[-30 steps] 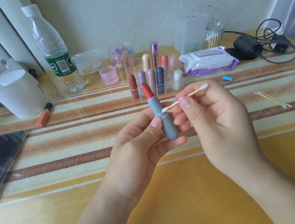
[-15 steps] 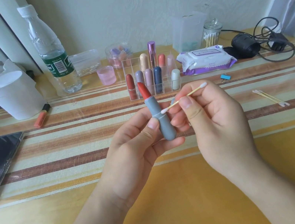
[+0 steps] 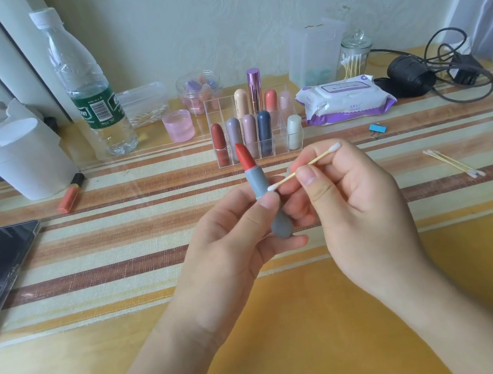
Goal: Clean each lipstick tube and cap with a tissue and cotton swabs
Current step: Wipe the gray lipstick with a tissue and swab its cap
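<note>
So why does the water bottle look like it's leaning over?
In the head view the wide-angle lens bends things near the edges, so the water bottle seems tilted; the lipstick in the middle looks sharp, and light is soft.

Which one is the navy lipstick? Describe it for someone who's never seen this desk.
Find the clear organizer standing mid-table, between the water bottle and the wet-wipe pack. In its front row, take the fourth tube from the left. The navy lipstick is the only dark blue one, right of a mauve tube.
</note>
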